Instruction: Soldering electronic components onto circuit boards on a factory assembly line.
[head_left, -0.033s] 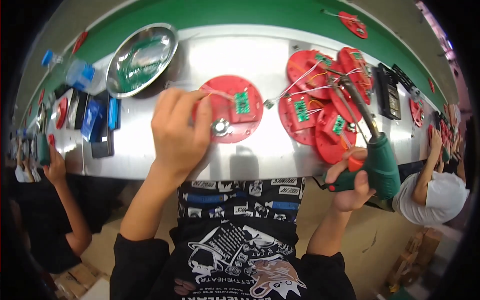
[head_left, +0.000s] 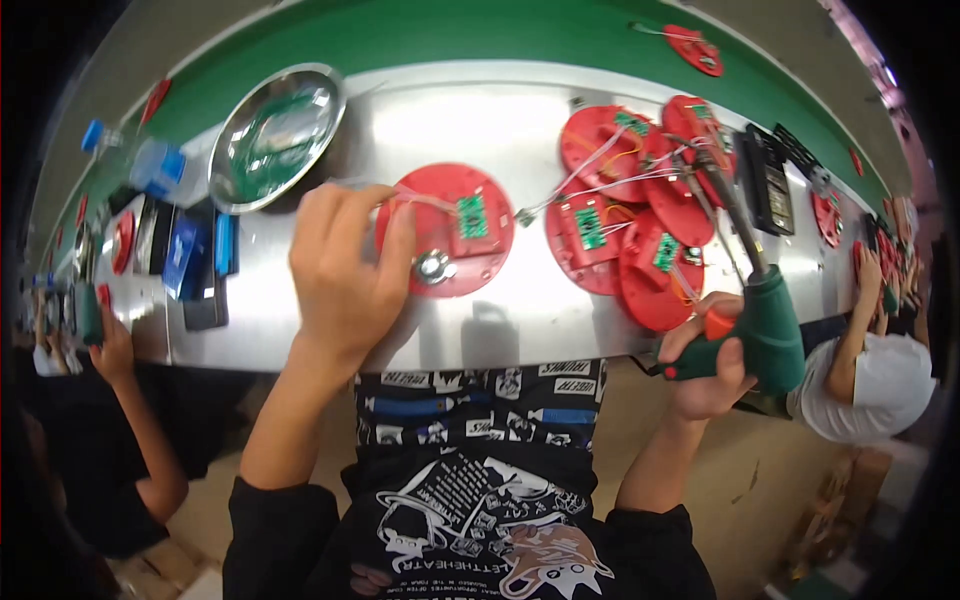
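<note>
A red round disc [head_left: 430, 215] with a green circuit board [head_left: 471, 216] and a round silver part [head_left: 433, 266] lies before me. At the disc's left edge, my left hand [head_left: 350, 255] has thumb and forefinger closed around thin pale wires [head_left: 425, 198] running from the board; the exact contact is partly hidden. My right hand [head_left: 710, 365] grips a green soldering gun [head_left: 770, 325] with a red trigger, its long metal barrel pointing up and away. The barrel's tip hangs over a pile of red discs [head_left: 590, 240] carrying boards and wires, overlapping them in view.
A steel bowl [head_left: 335, 110] holding green pieces stands at the back left. Near it are a plastic bottle [head_left: 155, 165] and a blue packet [head_left: 187, 255]. Black trays [head_left: 768, 190] lie right of the pile. Co-workers [head_left: 850, 395] sit on both sides.
The discs and bowl appear slightly lower and shifted left in the picture, as the view has moved a little. Both hands keep nearly the same pose.
</note>
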